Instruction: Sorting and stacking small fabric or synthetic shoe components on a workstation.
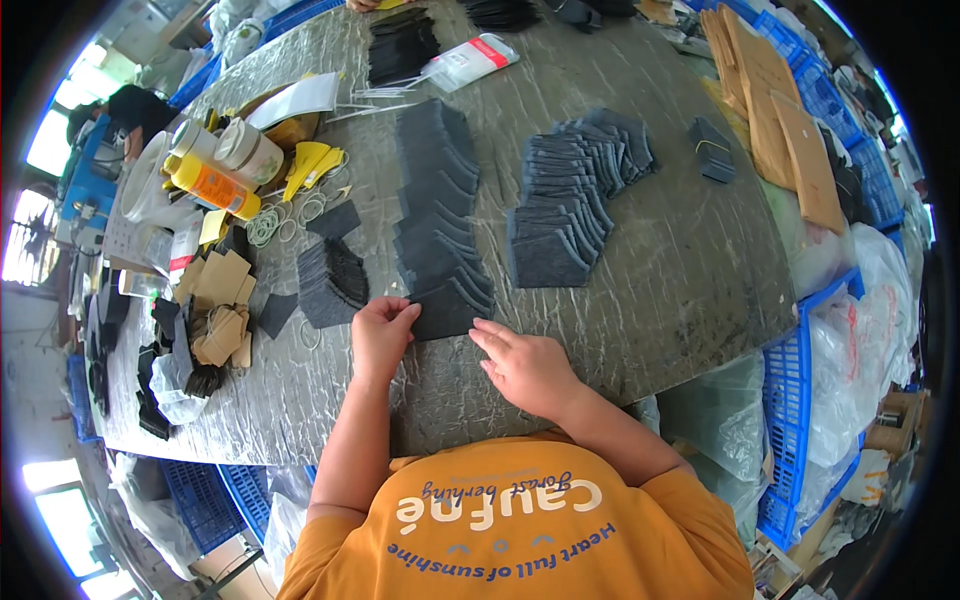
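Note:
A long overlapping row of dark fabric pieces (436, 210) runs away from me on the table, each piece fanned slightly over its neighbour. At the row's near end lies one dark fabric piece (442, 318). My left hand (381, 338) pinches its left edge between thumb and fingers. Close by its right edge, my right hand (524, 366) has its fingers stretched out and holds nothing. To the right is a second fanned row of bluish-black pieces (560, 215). A smaller fanned stack (332, 283) sits left of my left hand.
Brown card pieces (222, 280), rubber bands (264, 227), a yellow-orange bottle (215, 187) and a white tub (249, 152) crowd the table's left. A banded dark bundle (712, 150) lies at right. Blue crates (790, 420) stand beyond the right edge, and a person (135, 110) is at far left.

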Motion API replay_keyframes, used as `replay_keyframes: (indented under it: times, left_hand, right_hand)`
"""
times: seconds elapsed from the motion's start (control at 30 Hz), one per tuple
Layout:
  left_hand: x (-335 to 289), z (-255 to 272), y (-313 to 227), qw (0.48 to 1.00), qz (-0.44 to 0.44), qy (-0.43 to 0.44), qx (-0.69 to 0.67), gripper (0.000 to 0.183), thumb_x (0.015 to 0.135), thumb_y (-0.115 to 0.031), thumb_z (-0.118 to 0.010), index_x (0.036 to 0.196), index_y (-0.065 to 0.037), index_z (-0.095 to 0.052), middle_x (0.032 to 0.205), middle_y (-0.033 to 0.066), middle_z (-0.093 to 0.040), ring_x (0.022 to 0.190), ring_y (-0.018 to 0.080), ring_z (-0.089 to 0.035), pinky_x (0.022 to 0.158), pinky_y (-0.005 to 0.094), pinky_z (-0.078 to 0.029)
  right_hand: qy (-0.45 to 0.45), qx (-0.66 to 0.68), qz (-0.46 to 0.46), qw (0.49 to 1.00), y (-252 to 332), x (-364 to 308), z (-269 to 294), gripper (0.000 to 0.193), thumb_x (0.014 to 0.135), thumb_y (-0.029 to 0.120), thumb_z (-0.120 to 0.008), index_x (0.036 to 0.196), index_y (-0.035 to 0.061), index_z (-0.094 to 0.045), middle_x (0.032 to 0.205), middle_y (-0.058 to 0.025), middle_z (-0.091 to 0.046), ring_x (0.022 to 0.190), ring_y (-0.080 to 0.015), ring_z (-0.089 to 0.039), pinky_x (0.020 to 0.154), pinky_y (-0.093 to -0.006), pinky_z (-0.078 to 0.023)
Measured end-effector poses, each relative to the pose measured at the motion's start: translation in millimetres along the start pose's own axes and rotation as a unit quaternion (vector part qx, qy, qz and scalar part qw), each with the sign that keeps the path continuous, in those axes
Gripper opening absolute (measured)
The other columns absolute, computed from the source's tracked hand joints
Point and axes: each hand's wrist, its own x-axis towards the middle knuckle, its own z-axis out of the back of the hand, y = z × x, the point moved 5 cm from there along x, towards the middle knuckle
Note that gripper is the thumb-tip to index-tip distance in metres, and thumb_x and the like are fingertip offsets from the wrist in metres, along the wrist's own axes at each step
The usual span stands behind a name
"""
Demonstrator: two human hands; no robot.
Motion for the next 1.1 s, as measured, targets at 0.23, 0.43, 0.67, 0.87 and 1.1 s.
replay_keyframes:
  times: [0.23, 0.43, 0.67, 0.87, 1.1]
  left_hand:
    - [1, 0, -3, 0.999, -0.011, -0.004, 0.033, 0.015, 0.078, -0.011, -0.072, 0.083, 0.001, -0.065, 0.066, 0.0011, -0.062, 0.049, 0.0067, -0.052, 0.044, 0.0205, -0.039]
    - [4, -3, -15, 0.972, -0.147, -0.03, 0.18, 0.011, 0.074, -0.009, -0.072, 0.076, 0.0, -0.066, 0.066, 0.0029, -0.063, 0.057, 0.0128, -0.057, 0.054, 0.0269, -0.045]
    - [-13, -6, -26, 0.964, -0.263, 0.017, 0.045, 0.009, 0.07, -0.005, -0.074, 0.072, -0.001, -0.066, 0.066, 0.0017, -0.062, 0.059, 0.0129, -0.056, 0.059, 0.0261, -0.045]
    - [-28, -15, -28, 0.991, -0.014, 0.057, -0.12, 0.016, 0.073, -0.005, -0.073, 0.073, -0.005, -0.057, 0.066, 0.0009, -0.059, 0.059, 0.0077, -0.052, 0.054, 0.0218, -0.04]
    - [2, 68, -50, 0.865, -0.322, -0.157, 0.35, 0.048, 0.057, -0.007, -0.079, 0.101, -0.006, -0.059, 0.11, 0.0104, -0.056, 0.108, 0.0296, -0.048, 0.091, 0.0396, -0.04]
  right_hand:
    - [0.028, -0.128, 0.021, 0.991, 2, -3, -14, 0.04, 0.079, 0.016, -0.062, 0.117, 0.0036, -0.057, 0.124, -0.0092, -0.055, 0.067, -0.022, -0.063, 0.058, -0.0358, -0.052]
    - [0.026, -0.125, 0.02, 0.992, 3, -1, -13, 0.042, 0.078, 0.017, -0.064, 0.117, 0.0042, -0.056, 0.121, -0.0093, -0.055, 0.07, -0.0224, -0.064, 0.06, -0.0357, -0.052]
    - [-0.112, 0.061, -0.047, 0.991, -16, 13, 17, 0.045, 0.078, 0.014, -0.069, 0.12, 0.0065, -0.053, 0.112, -0.0115, -0.058, 0.076, -0.0252, -0.064, 0.066, -0.0357, -0.051]
    - [-0.071, 0.037, -0.124, 0.989, -20, 27, 46, 0.051, 0.074, 0.01, -0.071, 0.122, 0.0153, -0.053, 0.08, -0.0116, -0.062, 0.074, -0.0302, -0.061, 0.064, -0.039, -0.048]
    - [-0.179, -0.195, -0.156, 0.952, -97, 35, 70, 0.059, 0.074, 0.012, -0.071, 0.127, 0.0194, -0.046, 0.093, -0.0087, -0.052, 0.079, -0.0314, -0.061, 0.062, -0.0411, -0.048]
